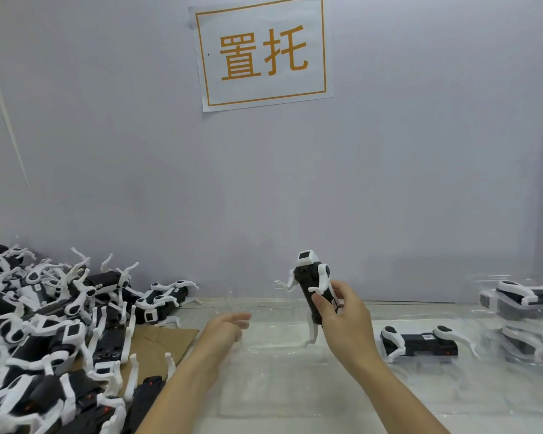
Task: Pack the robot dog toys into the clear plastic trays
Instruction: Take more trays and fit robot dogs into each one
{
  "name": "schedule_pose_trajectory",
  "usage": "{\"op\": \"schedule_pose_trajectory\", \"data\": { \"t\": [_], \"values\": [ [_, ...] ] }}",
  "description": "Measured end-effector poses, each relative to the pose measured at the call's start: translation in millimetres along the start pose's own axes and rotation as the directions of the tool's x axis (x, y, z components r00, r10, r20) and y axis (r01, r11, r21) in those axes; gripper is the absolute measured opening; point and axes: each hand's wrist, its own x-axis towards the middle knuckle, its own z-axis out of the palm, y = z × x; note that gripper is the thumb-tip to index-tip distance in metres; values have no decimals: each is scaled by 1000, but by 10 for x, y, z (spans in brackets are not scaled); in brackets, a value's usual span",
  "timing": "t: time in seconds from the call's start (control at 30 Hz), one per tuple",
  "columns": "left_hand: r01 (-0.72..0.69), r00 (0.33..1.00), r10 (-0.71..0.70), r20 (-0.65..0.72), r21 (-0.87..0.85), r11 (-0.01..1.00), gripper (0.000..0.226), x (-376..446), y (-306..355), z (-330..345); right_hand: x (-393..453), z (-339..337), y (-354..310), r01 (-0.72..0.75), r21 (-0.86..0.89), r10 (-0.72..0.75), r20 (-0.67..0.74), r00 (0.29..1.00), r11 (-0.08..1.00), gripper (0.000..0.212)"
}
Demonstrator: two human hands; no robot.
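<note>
My right hand (342, 321) grips a black-and-white robot dog toy (311, 277) by its body, holding it upright with the head up, above a clear plastic tray (264, 386) lying on the table. My left hand (226, 327) hovers over the tray's left part with relaxed fingers and holds nothing. Another robot dog (420, 339) lies on its side at the right of the tray. A large pile of robot dogs (44, 324) covers the table's left side.
A stack of clear trays holding packed dogs (524, 311) stands at the right edge. A piece of brown cardboard (157, 343) lies under the pile. A grey wall with a paper sign (261, 54) rises directly behind the table.
</note>
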Motion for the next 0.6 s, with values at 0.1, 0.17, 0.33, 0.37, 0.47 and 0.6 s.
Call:
{"op": "schedule_pose_trajectory", "data": {
  "t": [0.1,0.17,0.33,0.37,0.47,0.6],
  "values": [
    [17,999,-22,-27,-155,988,24,-30,-18,74,-8,21,-14,37,1,-37,26,999,999,24],
    [23,999,-28,-23,-214,977,14,-63,-7,122,-27,43,-12,63,-38,-59,100,993,997,27],
    [19,1000,-17,10,-220,975,20,-116,-2,148,-86,80,75,197,-456,-40,330,943,868,25],
    [19,1000,-15,21,-221,975,21,-124,4,150,-96,83,76,234,-535,-35,355,934,812,25],
    [23,999,-12,48,-233,972,28,-146,29,156,-126,96,56,291,-624,-51,373,926,725,28],
    [8,994,15,107,-206,978,29,-140,25,151,-132,102,19,331,-633,-72,399,914,700,29]
  ]
}}
